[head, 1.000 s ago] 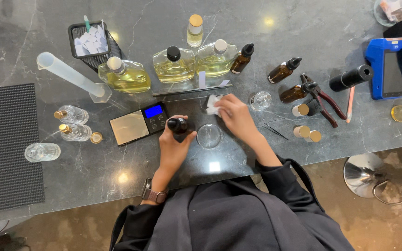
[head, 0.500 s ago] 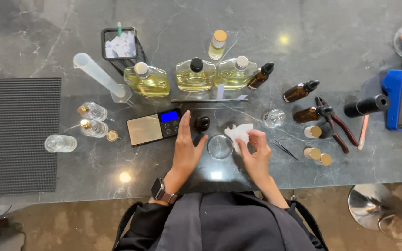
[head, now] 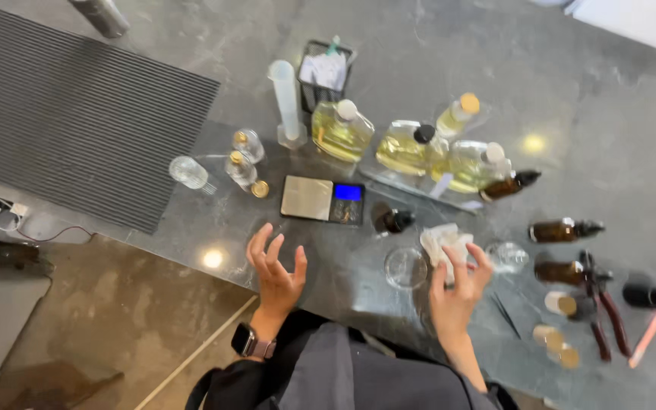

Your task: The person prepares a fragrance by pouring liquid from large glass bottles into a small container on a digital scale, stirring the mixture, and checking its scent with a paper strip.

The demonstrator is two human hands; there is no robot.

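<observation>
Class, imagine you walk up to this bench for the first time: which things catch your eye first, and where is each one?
First, the row of flat glass bottles of yellow liquid along the back of the dark stone counter. Next, the pocket scale with its lit blue display, just in front of them. Then the hands: the right hand presses on a crumpled white tissue beside a small clear dish, while the left hand hovers open, holding nothing.
</observation>
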